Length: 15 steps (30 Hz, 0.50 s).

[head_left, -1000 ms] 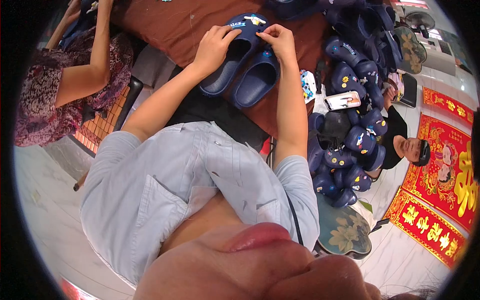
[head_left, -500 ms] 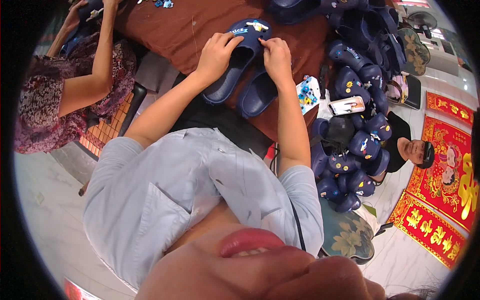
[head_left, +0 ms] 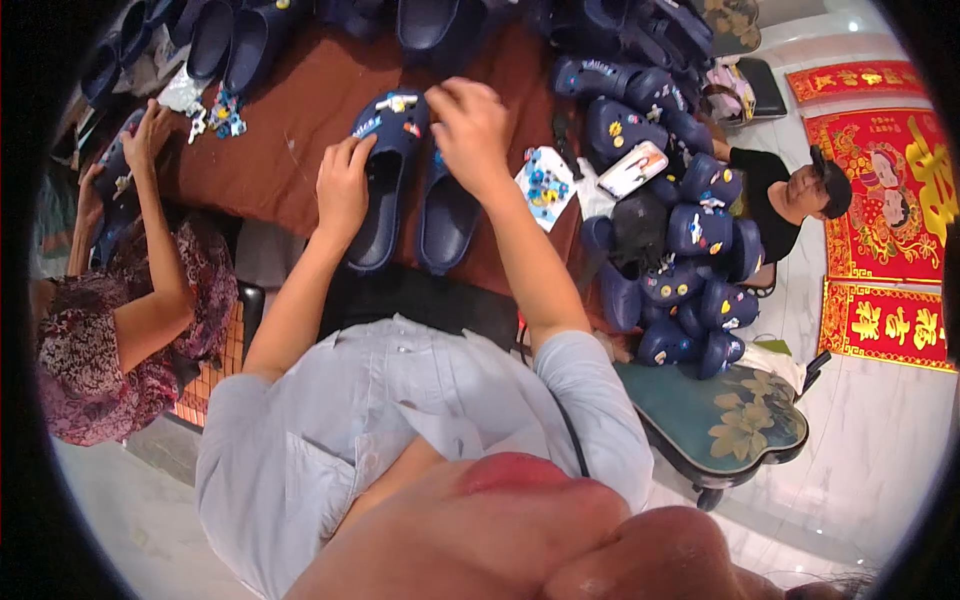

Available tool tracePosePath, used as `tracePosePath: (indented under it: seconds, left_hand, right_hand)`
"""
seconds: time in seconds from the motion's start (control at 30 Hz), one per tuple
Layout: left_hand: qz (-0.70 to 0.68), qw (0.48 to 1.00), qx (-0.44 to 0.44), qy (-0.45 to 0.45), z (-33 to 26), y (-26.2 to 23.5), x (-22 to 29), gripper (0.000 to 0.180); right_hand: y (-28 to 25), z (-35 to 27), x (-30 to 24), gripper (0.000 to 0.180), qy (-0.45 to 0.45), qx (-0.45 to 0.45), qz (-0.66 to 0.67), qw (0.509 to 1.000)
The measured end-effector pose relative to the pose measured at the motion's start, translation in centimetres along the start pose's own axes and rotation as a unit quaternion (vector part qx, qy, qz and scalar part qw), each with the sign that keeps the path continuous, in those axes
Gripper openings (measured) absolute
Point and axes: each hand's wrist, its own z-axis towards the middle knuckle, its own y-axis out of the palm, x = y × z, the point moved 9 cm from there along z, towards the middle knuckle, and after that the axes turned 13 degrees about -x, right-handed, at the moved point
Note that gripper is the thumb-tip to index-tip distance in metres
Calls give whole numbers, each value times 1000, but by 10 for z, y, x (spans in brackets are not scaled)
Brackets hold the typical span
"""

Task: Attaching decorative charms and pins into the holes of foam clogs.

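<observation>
A dark blue clog lies on the brown tablecloth, its toe pointing away from me. Its upper carries a white figure charm, a blue letter charm and a small red charm. My left hand grips its left side, fingertips on the upper. Just right of it lies a second dark blue clog, its toe partly hidden by my right hand. That hand hovers off the first clog, fingers bent and loosely apart, slightly blurred, with nothing visible in them. A white sheet of small colourful charms lies to the right.
Many decorated clogs are heaped at right, with a phone and a black bag among them. More clogs line the far side. Loose charms lie at far left, near a co-worker's hands. Another person is at right.
My right hand has come off the clog's upper, uncovering the red charm. My left hand still holds the clog's side. The whole view has shifted, showing more of the table's far side.
</observation>
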Motion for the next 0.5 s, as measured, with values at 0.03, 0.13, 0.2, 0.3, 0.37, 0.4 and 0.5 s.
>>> tracePosePath:
  seconds: [0.03, 0.13, 0.2, 0.3, 0.37, 0.4, 0.5]
  left_hand:
    - [2, 1000, 11, 2, 1, -1, 0, 45]
    - [-1, 1000, -2, 4, 0, 2, -1, 47]
    - [7, 1000, -1, 5, 3, -4, 4, 47]
    - [9, 1000, 16, 2, 2, -3, -1, 47]
    - [11, 999, 28, -13, -3, -7, -7, 48]
    - [4, 1000, 22, 2, 0, -9, -2, 48]
    - [-12, 1000, 16, 23, 6, -8, 8, 50]
  right_hand:
    - [-42, -1, 3, 39, 26, 89, -63, 994]
    - [-189, -60, 10, 65, 111, 377, -100, 914]
    - [-245, -110, -3, 69, 97, 495, -142, 852]
    - [-263, -111, -80, 73, -251, 454, -340, 785]
    - [-292, -132, -86, 76, -173, 567, -249, 766]
    - [-307, -154, -77, 79, -88, 661, -159, 728]
    - [-283, -152, -109, 79, -114, 590, -325, 730]
